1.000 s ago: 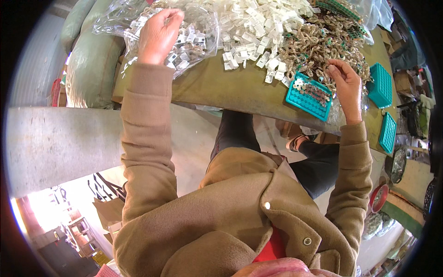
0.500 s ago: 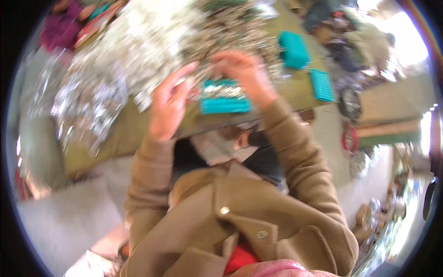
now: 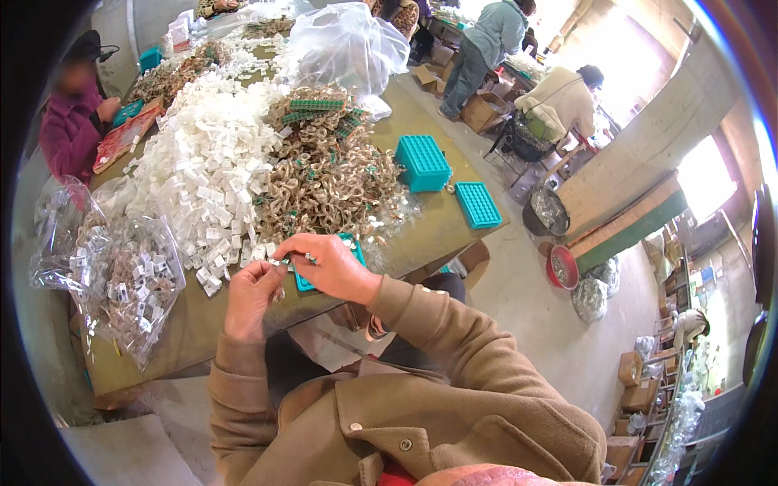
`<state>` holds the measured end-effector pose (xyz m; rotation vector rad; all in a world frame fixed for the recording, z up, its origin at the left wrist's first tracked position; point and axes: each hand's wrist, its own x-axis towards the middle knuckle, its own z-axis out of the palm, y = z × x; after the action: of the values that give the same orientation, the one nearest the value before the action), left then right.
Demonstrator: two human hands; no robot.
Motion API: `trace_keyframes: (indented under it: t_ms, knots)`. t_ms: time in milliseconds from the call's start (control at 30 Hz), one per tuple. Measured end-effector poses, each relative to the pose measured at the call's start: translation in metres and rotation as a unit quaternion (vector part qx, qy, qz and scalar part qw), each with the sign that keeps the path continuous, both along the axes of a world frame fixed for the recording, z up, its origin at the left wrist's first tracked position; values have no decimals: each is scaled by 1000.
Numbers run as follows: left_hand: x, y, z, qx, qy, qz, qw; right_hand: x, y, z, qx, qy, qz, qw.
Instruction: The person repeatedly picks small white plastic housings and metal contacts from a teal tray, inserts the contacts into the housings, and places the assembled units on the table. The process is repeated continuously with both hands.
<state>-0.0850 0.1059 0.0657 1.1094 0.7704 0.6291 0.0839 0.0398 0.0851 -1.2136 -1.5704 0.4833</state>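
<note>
In the head view, the left hand [image 3: 253,296] and right hand [image 3: 334,266] meet, fingertips pinching a small pale piece [image 3: 285,262], its details unclear. A teal tray [image 3: 354,248] lies beneath the right hand; white pieces [image 3: 212,178] and brownish loops [image 3: 328,182] heap beyond the grip, a clear bag [image 3: 134,296] to its left.

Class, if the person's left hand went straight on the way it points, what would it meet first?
The left hand would probably meet the right hand, close ahead of it, though depth is hard to judge here.
</note>
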Motion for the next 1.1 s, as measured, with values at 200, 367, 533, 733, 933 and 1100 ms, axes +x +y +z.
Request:
trace_keyframes:
  t_ms: [200, 367, 533, 733, 933, 1100]
  knots:
    - [-8, -21, 5, -119, -106, 54, 986, -11, -10, 6, 106, -148, -38, 983]
    - [-2, -35, -2, -21, -96, 154, 983, -20, -18, -5, -53, 22, -101, 993]
    - [10, -51, -9, 142, -56, 180, 972, -23, -18, -22, -170, 315, 4, 934]
    - [6, -56, -16, 184, -25, 168, 968, -19, -26, -34, -219, 487, 85, 841]
    - [-4, -47, -25, 44, -72, 84, 993, -21, -36, -40, -242, 548, 113, 792]
    - [-6, -50, -8, 10, -10, 42, 999, -17, -40, -30, -259, 577, 92, 769]
